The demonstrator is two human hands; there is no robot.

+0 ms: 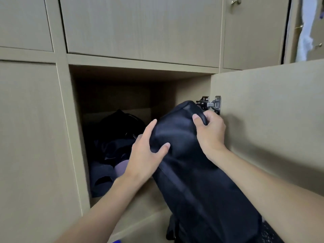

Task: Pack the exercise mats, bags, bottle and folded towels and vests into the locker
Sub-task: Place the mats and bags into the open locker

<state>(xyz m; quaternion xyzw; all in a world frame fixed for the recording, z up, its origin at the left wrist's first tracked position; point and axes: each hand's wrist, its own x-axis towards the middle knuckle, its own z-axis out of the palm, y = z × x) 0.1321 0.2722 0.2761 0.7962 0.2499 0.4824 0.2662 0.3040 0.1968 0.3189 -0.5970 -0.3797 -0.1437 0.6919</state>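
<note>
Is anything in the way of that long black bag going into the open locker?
Partly. A dark bag and folded dark items already fill the left side of the locker, and the door hinge sits beside the top end of the long black bag. The right side looks free.

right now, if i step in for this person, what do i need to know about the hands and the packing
Left hand: grips the left side of the long dark navy fabric bag.
Right hand: grips the bag's top end, close to the metal door hinge.
Bag: tilted, top end at the mouth of the open beige wooden locker, lower end outside.
Done: black fabric bundle and a purple roll lie inside at left.
Left: push this bag in; other items are out of view.
</note>
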